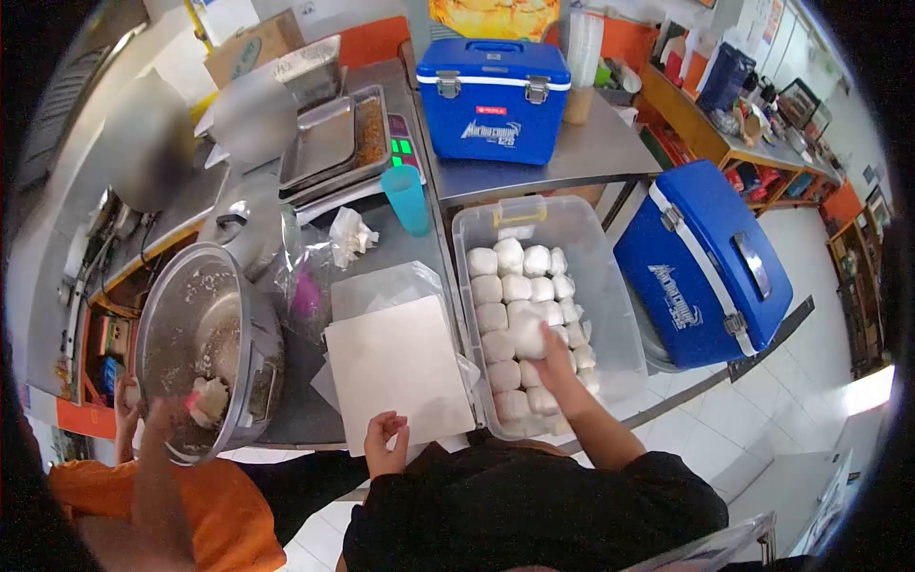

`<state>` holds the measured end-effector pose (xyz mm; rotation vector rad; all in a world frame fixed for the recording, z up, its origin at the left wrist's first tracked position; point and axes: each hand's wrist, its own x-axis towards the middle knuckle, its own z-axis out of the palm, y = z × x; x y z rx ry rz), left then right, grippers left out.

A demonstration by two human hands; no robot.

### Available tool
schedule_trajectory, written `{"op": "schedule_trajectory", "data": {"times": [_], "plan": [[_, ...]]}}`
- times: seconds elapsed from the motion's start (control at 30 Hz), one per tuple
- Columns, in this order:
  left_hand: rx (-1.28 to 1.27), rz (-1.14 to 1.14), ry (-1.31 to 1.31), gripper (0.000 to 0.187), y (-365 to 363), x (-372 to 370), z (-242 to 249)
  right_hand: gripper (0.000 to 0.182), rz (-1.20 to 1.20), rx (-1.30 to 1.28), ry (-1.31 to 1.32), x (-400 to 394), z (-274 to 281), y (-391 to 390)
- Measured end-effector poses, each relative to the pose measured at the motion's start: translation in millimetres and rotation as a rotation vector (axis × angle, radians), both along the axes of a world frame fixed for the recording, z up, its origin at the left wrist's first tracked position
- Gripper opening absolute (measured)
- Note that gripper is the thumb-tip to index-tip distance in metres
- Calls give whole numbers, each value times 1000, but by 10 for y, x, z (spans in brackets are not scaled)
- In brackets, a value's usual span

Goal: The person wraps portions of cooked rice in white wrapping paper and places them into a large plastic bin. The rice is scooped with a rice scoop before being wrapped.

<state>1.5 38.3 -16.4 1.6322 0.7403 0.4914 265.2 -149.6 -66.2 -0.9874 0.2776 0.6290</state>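
A: Fingers of the right hand (555, 351): state?

B: Closed on one white dough ball (527, 336), inside the clear plastic tub (610, 286). Left hand (385, 440): fingers curled loosely together, thumb pressing the near edge of the white sheet stack (396, 367), left of the tub.

A: Other items, largest first, placed from the tub.

B: Blue cooler (701, 262), on the floor just right of the tub. Second blue cooler (496, 95), on the steel counter (591, 153) beyond it. Steel mixing bowl (205, 343), far left; a co-worker's hand (205, 400) inside. Metal trays (334, 143), upper left. Dough balls (515, 286), in rows within the tub. Teal cup (408, 198), just past its far-left corner.
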Motion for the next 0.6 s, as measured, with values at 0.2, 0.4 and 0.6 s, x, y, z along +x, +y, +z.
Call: {"op": "schedule_trajectory", "data": {"times": [0.2,0.4,0.6], "plan": [[36,112,99,18,-29,-89,84,76,-204,-271,20,1273,-575,42],[-48,180,88,15,-57,-289,174,76,-382,-757,-348,2611,-1630,551],[-125,289,158,14,-92,-561,117,87,-353,-966,-425,2506,-1494,1023]]}}
